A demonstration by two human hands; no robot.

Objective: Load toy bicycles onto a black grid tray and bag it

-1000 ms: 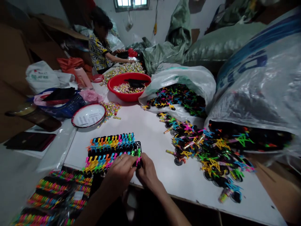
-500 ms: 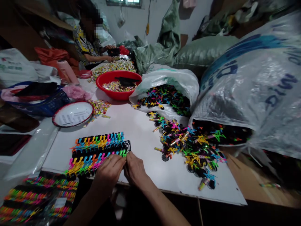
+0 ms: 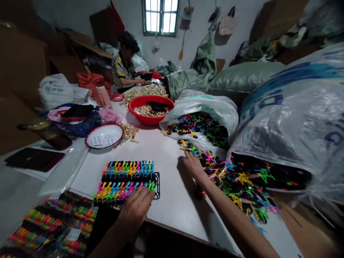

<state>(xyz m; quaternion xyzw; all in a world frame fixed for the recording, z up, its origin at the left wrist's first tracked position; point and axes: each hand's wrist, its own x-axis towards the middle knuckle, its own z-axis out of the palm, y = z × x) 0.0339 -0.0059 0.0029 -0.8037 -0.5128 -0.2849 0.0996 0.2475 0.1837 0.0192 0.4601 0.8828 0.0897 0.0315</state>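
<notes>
On the white tabletop lies a black plastic rack (image 3: 157,186), filled with rows of small colourful toy bicycles (image 3: 126,177). My left hand (image 3: 138,206) is closed over the rack's front right part, its fingers bent round the edge and the last bicycles. My right hand (image 3: 192,165) reaches to the left edge of a loose pile of toy bicycles (image 3: 242,186). Its fingers point down and are drawn together by a small bicycle and a candy tube; what lies between the fingertips is hidden.
Behind are a red basin (image 3: 137,116) of candy tubes, an enamel dish (image 3: 90,145) and a white sack (image 3: 231,118) of bicycles. A large sack (image 3: 290,118) bulges at right. Packed bicycles (image 3: 40,222) lie lower left. Another person (image 3: 120,71) works at the table's far end.
My right hand has left the rack and moved right and forward to the loose pile. My left hand stays at the rack. The view has tilted up and turned left.
</notes>
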